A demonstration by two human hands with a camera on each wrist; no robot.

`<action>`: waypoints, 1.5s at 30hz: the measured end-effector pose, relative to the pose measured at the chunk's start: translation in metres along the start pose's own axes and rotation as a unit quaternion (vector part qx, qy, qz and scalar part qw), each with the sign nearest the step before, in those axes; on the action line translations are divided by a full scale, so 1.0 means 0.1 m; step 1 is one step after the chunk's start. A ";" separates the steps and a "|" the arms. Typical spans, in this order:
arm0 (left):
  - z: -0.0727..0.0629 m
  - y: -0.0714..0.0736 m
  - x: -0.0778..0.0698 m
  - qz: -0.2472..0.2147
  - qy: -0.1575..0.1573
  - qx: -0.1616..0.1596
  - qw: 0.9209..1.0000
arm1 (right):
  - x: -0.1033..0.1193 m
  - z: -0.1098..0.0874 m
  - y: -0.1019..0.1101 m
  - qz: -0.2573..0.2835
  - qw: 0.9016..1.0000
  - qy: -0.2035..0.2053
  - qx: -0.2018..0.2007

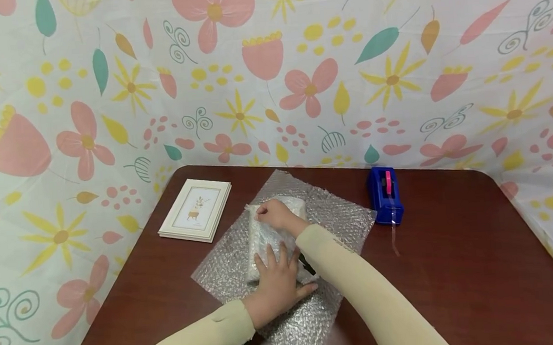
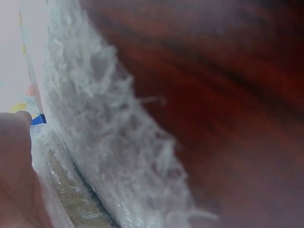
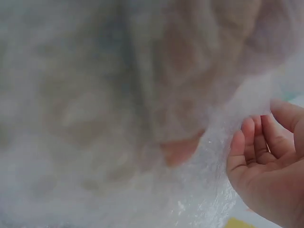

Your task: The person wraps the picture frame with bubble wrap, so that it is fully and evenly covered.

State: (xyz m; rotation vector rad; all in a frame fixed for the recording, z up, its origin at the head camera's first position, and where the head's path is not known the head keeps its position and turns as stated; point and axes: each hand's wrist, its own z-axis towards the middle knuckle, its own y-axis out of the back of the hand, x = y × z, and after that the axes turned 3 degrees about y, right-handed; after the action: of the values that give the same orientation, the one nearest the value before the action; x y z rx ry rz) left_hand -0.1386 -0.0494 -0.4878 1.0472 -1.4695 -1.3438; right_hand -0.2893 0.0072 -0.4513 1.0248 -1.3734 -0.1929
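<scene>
A large sheet of bubble wrap (image 1: 309,323) lies diagonally across the table, part of it folded over a flat rectangular item (image 1: 255,258) whose kind the plastic hides. A dark strip (image 1: 307,264) shows beside that bundle, under the right forearm. Fingers spread, my left hand (image 1: 277,286) presses down on the folded layer at its near side. My right hand (image 1: 276,214) reaches across to the bundle's far left corner. In the right wrist view, thumb and index of the right hand (image 3: 270,156) pinch the edge of the bubble wrap (image 3: 209,175).
Two white picture frames (image 1: 195,209), stacked, lie at the table's left, the top one showing a plant print. A blue tape dispenser (image 1: 385,195) with a pink wheel stands at the back right, a strip of tape (image 1: 396,241) hanging from it. Patterned cloth (image 1: 271,88) hangs behind the table.
</scene>
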 end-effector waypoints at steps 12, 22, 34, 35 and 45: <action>0.00 -0.02 -0.02 0.030 -0.002 0.017 0.999 | 0.05 0.18 0.06 -0.025 0.999 -0.020 0.040; -0.02 -0.03 -0.02 0.025 -0.004 0.014 1.000 | -0.03 0.17 0.10 0.245 0.957 -0.137 0.073; -0.02 0.02 0.04 0.016 -0.021 0.004 1.000 | -0.02 0.21 0.17 0.210 0.959 -0.134 0.133; -0.02 0.02 0.05 0.013 -0.022 0.003 1.000 | -0.03 0.21 0.17 0.210 0.959 -0.131 0.135; 0.00 -0.03 0.06 0.013 -0.031 0.007 0.999 | -0.12 0.20 0.22 0.208 0.956 -0.108 0.177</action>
State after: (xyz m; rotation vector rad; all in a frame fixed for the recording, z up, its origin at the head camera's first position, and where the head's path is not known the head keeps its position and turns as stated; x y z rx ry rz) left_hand -0.1408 -0.0556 -0.4901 0.9994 -1.5353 -1.3613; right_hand -0.3190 0.0177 -0.4474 0.9979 -1.8361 0.2718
